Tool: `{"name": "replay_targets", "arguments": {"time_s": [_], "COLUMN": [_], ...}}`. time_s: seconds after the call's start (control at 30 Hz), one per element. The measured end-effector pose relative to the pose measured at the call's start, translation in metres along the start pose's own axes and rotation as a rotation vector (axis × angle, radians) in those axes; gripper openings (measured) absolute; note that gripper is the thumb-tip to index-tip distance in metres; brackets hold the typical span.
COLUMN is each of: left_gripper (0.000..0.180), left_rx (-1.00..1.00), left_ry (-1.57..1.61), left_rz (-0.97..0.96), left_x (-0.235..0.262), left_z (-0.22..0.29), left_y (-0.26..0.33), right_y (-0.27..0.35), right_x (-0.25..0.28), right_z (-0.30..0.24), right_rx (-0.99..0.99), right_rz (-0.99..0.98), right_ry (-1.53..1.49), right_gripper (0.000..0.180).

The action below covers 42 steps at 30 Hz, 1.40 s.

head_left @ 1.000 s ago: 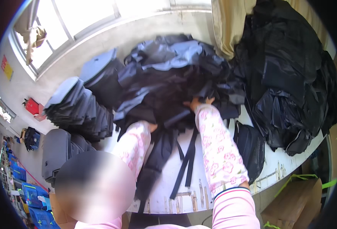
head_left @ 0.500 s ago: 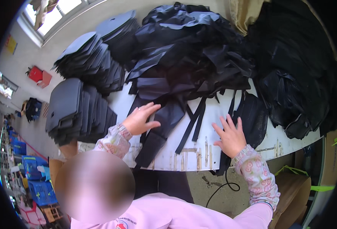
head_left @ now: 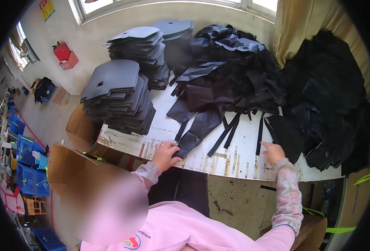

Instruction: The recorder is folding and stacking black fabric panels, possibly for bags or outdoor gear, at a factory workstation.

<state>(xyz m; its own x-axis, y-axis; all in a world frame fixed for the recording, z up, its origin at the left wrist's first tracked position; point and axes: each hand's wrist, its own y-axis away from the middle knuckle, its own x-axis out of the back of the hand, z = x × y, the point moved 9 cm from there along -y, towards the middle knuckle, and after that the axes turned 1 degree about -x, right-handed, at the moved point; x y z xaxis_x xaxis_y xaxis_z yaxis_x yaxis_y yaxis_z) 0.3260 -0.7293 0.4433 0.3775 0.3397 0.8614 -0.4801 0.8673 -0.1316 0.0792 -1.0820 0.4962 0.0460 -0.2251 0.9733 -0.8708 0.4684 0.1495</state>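
Since this black fabric (head_left: 202, 126) looks limp and light, it's best pinched by the end at my left hand (head_left: 165, 156), whose grip I can't tell.

Right hand (head_left: 274, 154), fingers (head_left: 266, 146) apparently mostly hidden.

A person's left hand (head_left: 165, 154) rests at the front edge of a white worktop (head_left: 245, 134), fingers at the end of a black fabric strip (head_left: 193, 138), while the right hand (head_left: 273, 153), fingers loosely bent, is near a rounded black piece (head_left: 286, 136). Between them lie dark straps (head_left: 221, 138). Behind, from left to right, stand stacks of grey panels (head_left: 113, 79), a crumpled black fabric heap (head_left: 235, 75) and a taller black pile (head_left: 329, 104) beside a beige curtain (head_left: 296, 29).
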Motion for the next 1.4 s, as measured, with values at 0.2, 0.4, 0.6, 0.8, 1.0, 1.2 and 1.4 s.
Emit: {"name": "replay_targets", "arguments": {"time_s": [0.2,0.4,0.6,0.8,1.0,1.2,1.4], "left_gripper": [0.013,0.014,0.03,0.053,0.056,0.044,0.031], "left_rx": [-0.102,-0.463,-0.329,0.046,0.062,-0.008,-0.273], "left_ry": [0.673,1.077,1.127,0.426,0.575,0.746,0.589], "left_rz": [0.11,0.031,0.288,0.255,0.149,0.089,-0.137], "left_x": [0.088,0.262,0.356,0.312,0.211,0.207,0.221], "left_z": [0.041,0.153,0.145,0.038,-0.02,0.03,0.17], "left_y": [-0.081,-0.128,-0.134,-0.178,-0.187,-0.197,-0.168], "right_y": [-0.036,-0.106,-0.078,-0.02,0.006,0.012,0.022], "right_x": [0.012,0.036,0.103,0.09,0.045,0.035,0.217], "right_z": [-0.19,-0.177,-0.19,-0.12,-0.077,-0.087,-0.217], "right_rx": [0.383,0.255,0.37,0.209,0.001,0.031,0.551], "right_rz": [0.334,0.708,0.4,-0.068,-0.143,-0.206,0.606], "right_ry": [-0.308,-0.653,-1.35,-1.587,-1.448,-0.577,-0.58], "right_gripper": [0.075,0.059,0.023,0.021,0.03,0.038,0.1]}}
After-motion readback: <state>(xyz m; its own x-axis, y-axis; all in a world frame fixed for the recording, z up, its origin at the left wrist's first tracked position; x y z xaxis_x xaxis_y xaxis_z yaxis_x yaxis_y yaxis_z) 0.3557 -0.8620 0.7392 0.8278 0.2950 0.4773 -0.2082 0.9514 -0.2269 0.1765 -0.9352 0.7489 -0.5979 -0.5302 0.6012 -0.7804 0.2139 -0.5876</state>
